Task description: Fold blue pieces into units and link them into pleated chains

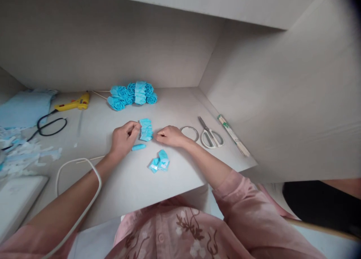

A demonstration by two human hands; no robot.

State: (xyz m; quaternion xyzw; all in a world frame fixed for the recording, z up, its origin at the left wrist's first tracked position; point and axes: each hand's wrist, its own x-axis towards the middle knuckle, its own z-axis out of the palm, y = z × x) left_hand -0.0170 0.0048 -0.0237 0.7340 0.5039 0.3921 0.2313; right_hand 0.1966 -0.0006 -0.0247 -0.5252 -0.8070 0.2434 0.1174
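A pleated light-blue paper strip (146, 130) lies between my two hands over the table. My left hand (124, 139) pinches it at its upper left edge, fingers curled. At its lower right corner, the closed fingertips of my right hand (171, 136) grip the edge. Just below the strip lies a small rolled blue piece (138, 147), beside a thin wooden stick (94, 158) that runs partly behind my left forearm. Closer to me is a folded, curled blue strip (160, 161).
Blue paper roses (124, 96) on sticks lie at the back. A yellow glue gun (73, 103) with a black cord, white scraps (22, 153) and a white cable (96, 172) are left. Right are a ring (194, 128), scissors (210, 135) and a stick pack (233, 135).
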